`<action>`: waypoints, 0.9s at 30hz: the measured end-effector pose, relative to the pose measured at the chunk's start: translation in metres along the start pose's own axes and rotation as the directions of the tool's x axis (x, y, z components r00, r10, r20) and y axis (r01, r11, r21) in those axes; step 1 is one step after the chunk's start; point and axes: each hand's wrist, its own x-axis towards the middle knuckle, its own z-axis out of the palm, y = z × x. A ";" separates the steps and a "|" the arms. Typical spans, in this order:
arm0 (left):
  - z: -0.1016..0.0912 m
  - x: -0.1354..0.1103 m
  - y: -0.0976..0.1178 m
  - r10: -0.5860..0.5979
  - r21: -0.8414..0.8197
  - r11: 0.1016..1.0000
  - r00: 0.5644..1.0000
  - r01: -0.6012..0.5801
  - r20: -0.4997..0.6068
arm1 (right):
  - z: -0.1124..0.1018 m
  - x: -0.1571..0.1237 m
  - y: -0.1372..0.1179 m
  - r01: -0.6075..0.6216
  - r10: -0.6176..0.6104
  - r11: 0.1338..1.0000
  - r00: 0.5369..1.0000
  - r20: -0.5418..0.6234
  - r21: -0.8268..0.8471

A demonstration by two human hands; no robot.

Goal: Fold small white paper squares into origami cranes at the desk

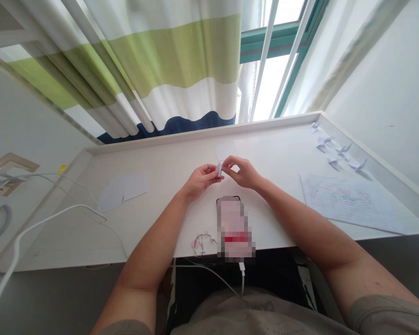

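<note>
Between my two hands, over the middle of the white desk, is a small folded piece of white paper [219, 169]. My left hand [203, 180] pinches it from the left, thumb on top. My right hand [242, 171] meets its right side with thumb and forefinger pressed together. The paper's exact shape is partly covered by fingers. Just beyond the hands lies a flat white paper sheet [225, 150]. A phone [232, 218] with a blurred screen lies nearer to me, below the hands.
Several folded paper cranes [335, 162] stand at the right rear, above a written sheet [349, 200]. Loose white papers [136, 187] lie at left. A beaded strap [199, 242] is beside the phone. White cables [56, 218] cross the left side. A raised rim [202, 134] edges the desk.
</note>
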 end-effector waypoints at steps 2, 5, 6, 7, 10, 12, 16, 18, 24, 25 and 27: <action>-0.002 0.000 0.001 -0.018 -0.004 1.000 1.000 0.019 0.014 | 0.000 0.000 0.000 -0.037 0.037 0.999 0.999 0.006 0.026; -0.004 -0.001 0.002 -0.041 -0.005 0.999 0.999 0.042 0.029 | 0.001 0.000 -0.002 -0.037 0.037 0.999 0.999 -0.005 0.028; -0.005 -0.001 0.002 -0.046 0.001 0.999 0.998 0.046 0.035 | 0.001 0.000 -0.002 -0.025 0.026 0.999 1.000 -0.008 0.025; -0.005 -0.001 0.001 -0.049 0.011 0.999 0.998 0.049 0.043 | 0.001 0.000 -0.003 -0.013 0.014 1.000 1.000 -0.010 0.025; -0.004 -0.001 -0.001 -0.059 0.039 0.998 0.996 0.057 0.068 | 0.001 -0.001 -0.003 0.007 -0.007 1.000 1.000 -0.002 0.029; -0.004 0.000 -0.001 -0.060 0.043 0.997 0.996 0.057 0.064 | 0.002 -0.001 -0.003 0.000 0.000 1.000 1.000 -0.001 0.025; -0.003 -0.001 -0.001 -0.052 0.030 0.998 0.997 0.050 0.051 | 0.003 -0.001 -0.004 -0.062 0.062 0.998 0.998 0.003 0.019; -0.003 -0.001 0.001 -0.052 0.024 0.998 0.996 0.051 0.067 | 0.004 -0.001 -0.004 -0.090 0.089 0.995 0.996 0.023 0.043; -0.008 -0.002 0.004 -0.080 0.016 0.997 0.989 0.078 0.123 | 0.005 0.000 -0.005 -0.139 0.127 0.978 0.988 0.084 0.158; -0.009 -0.003 0.005 -0.086 0.016 0.996 0.987 0.085 0.133 | 0.005 0.000 -0.005 -0.147 0.133 0.974 0.987 0.091 0.173; -0.008 -0.004 0.006 -0.091 0.014 0.996 0.986 0.090 0.141 | 0.003 0.001 -0.006 -0.156 0.139 0.968 0.985 0.100 0.197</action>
